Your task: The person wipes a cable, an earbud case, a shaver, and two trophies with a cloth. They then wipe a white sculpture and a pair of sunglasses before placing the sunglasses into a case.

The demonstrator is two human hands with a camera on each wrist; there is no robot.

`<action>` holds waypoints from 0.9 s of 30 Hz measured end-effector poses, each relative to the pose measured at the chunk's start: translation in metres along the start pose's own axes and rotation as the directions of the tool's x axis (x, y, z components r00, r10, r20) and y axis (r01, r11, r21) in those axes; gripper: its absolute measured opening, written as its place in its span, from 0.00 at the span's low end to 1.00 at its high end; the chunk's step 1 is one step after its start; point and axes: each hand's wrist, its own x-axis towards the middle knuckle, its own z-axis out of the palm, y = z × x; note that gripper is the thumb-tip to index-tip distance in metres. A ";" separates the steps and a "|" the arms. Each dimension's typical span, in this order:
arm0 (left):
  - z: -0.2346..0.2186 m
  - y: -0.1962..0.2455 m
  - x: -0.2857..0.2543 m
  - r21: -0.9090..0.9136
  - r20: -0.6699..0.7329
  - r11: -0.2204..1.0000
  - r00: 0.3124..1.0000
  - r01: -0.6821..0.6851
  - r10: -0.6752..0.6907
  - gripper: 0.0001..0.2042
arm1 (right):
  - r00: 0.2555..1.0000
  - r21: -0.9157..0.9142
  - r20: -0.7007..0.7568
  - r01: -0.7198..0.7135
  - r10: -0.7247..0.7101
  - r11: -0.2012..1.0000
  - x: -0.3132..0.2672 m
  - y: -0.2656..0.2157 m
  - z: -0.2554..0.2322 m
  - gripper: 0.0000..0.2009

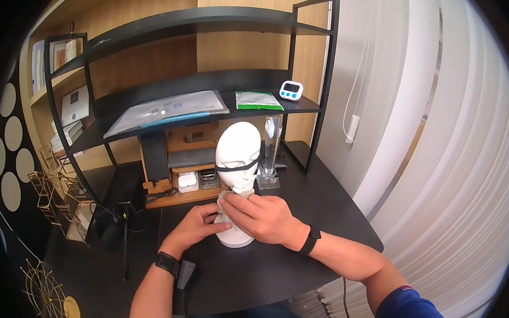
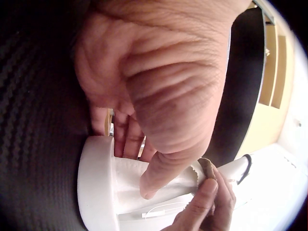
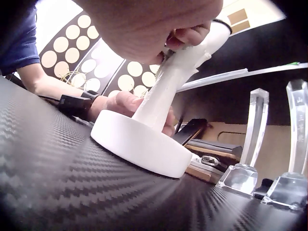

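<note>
A white mannequin head (image 1: 238, 142) stands upright on its round base (image 3: 139, 144), with a black strap (image 1: 238, 169) across its face. My left hand (image 1: 196, 225) holds the neck (image 3: 158, 98) low down, thumb on the near side and fingers round the back. Higher up, just under the chin, my right hand (image 1: 267, 216) pinches a greyish strip with a zigzag edge (image 2: 207, 168). White wrinkled material lies along the neck below it. In the right wrist view, the right hand's own palm hides most of the strip.
Behind the head rises a black shelf (image 1: 194, 82) bearing a large clear plastic packet (image 1: 167, 110), a green-edged packet (image 1: 257, 100) and a white timer (image 1: 291, 91). Clear trophies (image 3: 255, 130) stand close to the head's right. Gold wire ornaments (image 1: 47, 296) are at the left, white blinds (image 1: 436, 151) at the right.
</note>
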 end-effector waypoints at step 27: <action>-0.011 -0.012 0.001 -0.010 0.050 1.000 0.999 0.002 -0.001 0.20 | 0.958 0.219 0.275 0.025 -0.086 0.975 -0.012 -0.014 0.016 0.14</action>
